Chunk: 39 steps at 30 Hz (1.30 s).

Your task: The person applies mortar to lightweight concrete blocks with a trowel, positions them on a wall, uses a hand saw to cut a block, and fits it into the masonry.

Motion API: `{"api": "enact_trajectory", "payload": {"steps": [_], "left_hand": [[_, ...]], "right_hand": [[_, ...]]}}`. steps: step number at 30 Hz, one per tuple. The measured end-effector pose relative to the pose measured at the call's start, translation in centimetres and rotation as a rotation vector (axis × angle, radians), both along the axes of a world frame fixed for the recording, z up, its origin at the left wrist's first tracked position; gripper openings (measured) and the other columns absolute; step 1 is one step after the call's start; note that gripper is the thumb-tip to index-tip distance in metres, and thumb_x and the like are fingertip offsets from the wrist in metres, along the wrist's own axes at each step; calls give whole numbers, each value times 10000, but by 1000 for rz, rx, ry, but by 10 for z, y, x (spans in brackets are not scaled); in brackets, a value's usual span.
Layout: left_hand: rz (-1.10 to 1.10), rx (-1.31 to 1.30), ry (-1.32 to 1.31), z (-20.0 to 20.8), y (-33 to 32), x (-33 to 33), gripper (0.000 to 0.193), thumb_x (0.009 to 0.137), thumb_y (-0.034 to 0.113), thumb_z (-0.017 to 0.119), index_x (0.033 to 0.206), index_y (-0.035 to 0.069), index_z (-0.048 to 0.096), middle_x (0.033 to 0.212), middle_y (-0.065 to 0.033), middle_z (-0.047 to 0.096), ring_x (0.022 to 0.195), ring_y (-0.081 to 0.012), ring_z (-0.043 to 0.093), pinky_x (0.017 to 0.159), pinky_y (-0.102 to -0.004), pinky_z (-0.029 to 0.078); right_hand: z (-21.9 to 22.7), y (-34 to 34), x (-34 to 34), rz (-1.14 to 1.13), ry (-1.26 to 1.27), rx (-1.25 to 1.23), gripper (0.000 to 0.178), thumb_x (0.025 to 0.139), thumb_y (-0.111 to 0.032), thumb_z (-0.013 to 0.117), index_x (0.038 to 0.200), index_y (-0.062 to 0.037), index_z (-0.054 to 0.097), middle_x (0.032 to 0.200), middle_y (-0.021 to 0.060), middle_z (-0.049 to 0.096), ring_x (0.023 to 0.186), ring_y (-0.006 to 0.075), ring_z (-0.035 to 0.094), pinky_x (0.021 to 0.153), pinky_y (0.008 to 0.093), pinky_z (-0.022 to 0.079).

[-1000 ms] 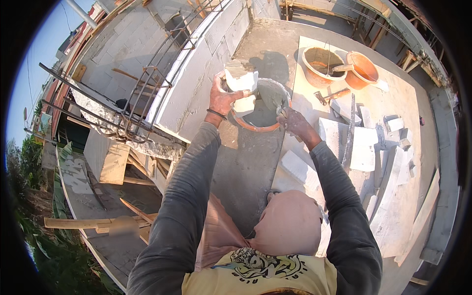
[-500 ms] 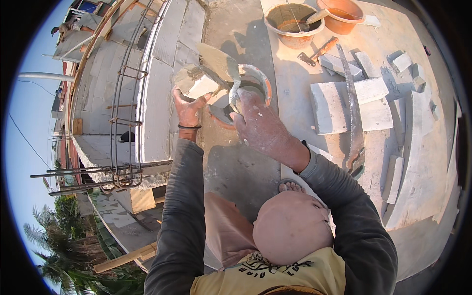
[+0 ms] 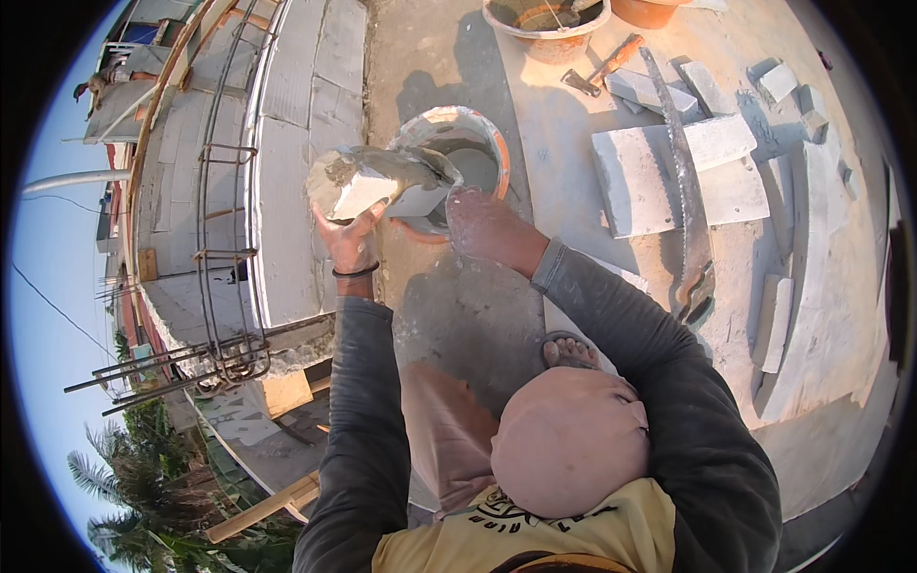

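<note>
My left hand [image 3: 350, 241] is closed around a small piece of white block [image 3: 355, 199], holding it up beside the wall. Grey mortar covers part of the block's top. In my right hand [image 3: 489, 227] is a trowel [image 3: 409, 164], its grey-smeared blade against the mortar on the block. The handle is hidden within my grip. Both hands are over the near side of a bucket [image 3: 499, 143] with a mortar-caked rim and grey wet mix inside.
A white block wall [image 3: 288, 181] with rebar [image 3: 203, 220] runs along the left, with a drop beyond it. To the right lie cut blocks [image 3: 626, 181], a hand saw [image 3: 680, 162] and a hammer [image 3: 613, 59]. Another bucket [image 3: 554, 46] stands farther off. My foot [image 3: 570, 351] is near.
The trowel blade has swung down from upright onto the block's mortar. My right hand has turned and lowered slightly. The view has shifted, bringing the near bucket more into sight.
</note>
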State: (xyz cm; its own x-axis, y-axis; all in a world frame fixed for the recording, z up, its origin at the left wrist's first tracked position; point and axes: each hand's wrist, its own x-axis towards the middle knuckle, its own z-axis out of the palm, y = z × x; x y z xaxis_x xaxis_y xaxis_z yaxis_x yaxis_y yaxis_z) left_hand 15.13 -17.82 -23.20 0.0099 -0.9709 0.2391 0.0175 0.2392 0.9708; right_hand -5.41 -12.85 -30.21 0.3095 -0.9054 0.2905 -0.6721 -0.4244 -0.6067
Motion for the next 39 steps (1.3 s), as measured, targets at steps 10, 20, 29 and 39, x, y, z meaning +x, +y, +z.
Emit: {"api": "enact_trajectory", "payload": {"steps": [10, 20, 29, 39], "left_hand": [[254, -73, -114, -13, -11, -13, 854, 620, 79, 889, 1281, -74, 370, 1230, -186, 531, 1144, -254, 561, 976, -382, 489], [144, -105, 9, 6, -1, -33, 804, 671, -2, 823, 1329, -63, 366, 1230, -191, 546, 1115, -281, 592, 996, -393, 483], [492, -91, -27, -8, -8, -62, 757, 675, -29, 843, 1255, -115, 365, 1186, -234, 551, 1042, -282, 628, 904, -380, 555], [303, -117, 31, 12, 5, -13, 805, 639, 72, 874, 1284, -40, 406, 1170, -183, 584, 1028, -247, 635, 885, -341, 540]], "right_hand": [[93, 53, -7, -107, 19, 104, 443, 799, -91, 606, 1146, 172, 530, 916, 228, 615, 768, 293, 678, 578, 352, 561], [9, 22, -32, -12, 89, 57, 394, 789, -88, 619, 1097, 151, 558, 951, 220, 613, 868, 290, 650, 656, 356, 565], [64, 62, 11, -114, 15, -220, 526, 778, -63, 607, 1182, 257, 502, 1129, 346, 546, 945, 367, 603, 776, 384, 553], [7, 31, -12, -107, -203, 309, 562, 848, -170, 610, 1347, 41, 460, 1170, 272, 543, 1058, 419, 590, 862, 498, 504]]}}
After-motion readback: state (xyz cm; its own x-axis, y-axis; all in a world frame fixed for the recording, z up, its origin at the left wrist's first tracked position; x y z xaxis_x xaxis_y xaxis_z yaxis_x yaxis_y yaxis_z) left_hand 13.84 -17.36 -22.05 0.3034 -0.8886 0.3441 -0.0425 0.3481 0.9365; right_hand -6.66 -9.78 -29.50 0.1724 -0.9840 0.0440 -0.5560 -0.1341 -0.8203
